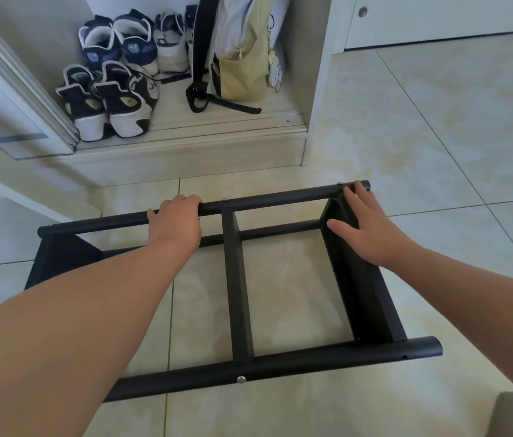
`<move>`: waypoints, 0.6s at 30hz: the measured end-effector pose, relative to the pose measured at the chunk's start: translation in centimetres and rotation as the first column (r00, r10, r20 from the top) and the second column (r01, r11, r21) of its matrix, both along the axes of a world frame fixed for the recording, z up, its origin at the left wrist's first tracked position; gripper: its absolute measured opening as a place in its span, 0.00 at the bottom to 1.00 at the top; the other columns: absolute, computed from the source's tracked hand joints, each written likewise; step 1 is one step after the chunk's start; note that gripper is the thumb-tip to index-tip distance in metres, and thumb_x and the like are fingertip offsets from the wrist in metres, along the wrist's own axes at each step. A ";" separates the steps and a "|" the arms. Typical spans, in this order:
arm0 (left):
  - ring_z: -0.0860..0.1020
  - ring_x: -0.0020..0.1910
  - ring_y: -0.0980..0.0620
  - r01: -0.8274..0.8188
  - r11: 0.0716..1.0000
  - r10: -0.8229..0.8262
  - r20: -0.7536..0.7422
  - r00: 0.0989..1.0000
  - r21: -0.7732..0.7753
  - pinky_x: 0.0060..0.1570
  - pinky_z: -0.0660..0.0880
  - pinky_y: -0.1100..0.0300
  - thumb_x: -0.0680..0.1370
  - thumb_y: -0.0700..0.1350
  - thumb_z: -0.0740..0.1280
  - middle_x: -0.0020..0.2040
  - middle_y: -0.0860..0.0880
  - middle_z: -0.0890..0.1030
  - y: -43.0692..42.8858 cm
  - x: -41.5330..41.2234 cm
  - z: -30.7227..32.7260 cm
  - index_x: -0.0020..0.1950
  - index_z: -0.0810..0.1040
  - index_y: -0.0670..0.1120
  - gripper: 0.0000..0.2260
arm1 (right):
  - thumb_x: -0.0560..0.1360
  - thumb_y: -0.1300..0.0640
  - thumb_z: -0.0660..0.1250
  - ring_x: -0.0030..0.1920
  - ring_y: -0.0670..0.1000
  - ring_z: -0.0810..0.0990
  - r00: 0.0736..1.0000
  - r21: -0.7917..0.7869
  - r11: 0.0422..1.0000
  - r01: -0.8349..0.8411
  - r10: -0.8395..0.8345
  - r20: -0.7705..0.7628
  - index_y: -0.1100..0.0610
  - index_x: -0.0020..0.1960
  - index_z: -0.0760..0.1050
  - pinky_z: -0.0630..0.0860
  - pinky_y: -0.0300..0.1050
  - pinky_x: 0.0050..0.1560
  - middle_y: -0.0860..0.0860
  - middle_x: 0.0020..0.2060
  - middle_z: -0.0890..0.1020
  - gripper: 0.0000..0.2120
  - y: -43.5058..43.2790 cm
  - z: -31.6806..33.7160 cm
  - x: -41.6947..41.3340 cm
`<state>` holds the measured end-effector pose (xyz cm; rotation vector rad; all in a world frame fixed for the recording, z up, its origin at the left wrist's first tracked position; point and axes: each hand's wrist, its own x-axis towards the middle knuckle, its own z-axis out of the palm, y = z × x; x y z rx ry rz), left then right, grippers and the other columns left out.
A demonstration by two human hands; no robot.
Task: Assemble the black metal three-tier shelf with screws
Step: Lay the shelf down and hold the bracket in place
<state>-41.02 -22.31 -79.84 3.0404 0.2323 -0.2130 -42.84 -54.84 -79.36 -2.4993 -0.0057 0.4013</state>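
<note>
Shelf (238, 288): lies sideways on floor (438, 152), mid-frame, long axis left to right. Left hand (178, 220): grips far post (280, 197), centre. Right hand (365, 231): presses flat, fingers straight, on right end tier (362, 298). Near post (311, 362): untouched, lower frame.

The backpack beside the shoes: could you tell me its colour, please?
The backpack is pale yellow and white with black straps; head view shows it best.

The black metal shelf (237, 288) lies on its side on the tiled floor (438, 146), its round posts running left to right with three flat tiers fixed between them. A silver screw (241, 379) sits in the near post (311, 357).
</note>
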 end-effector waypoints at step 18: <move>0.81 0.53 0.44 -0.004 0.756 -0.390 -0.455 0.800 -0.655 0.60 0.75 0.49 0.82 0.60 0.59 0.58 0.45 0.82 -21.8 -12.2 2.0 0.59 0.79 0.45 0.20 | 0.82 0.43 0.61 0.76 0.50 0.64 0.975 -0.180 0.965 -0.191 0.164 -0.151 0.49 0.80 0.61 0.60 0.42 0.72 0.47 0.76 0.68 0.28 -10.5 2.1 -17.2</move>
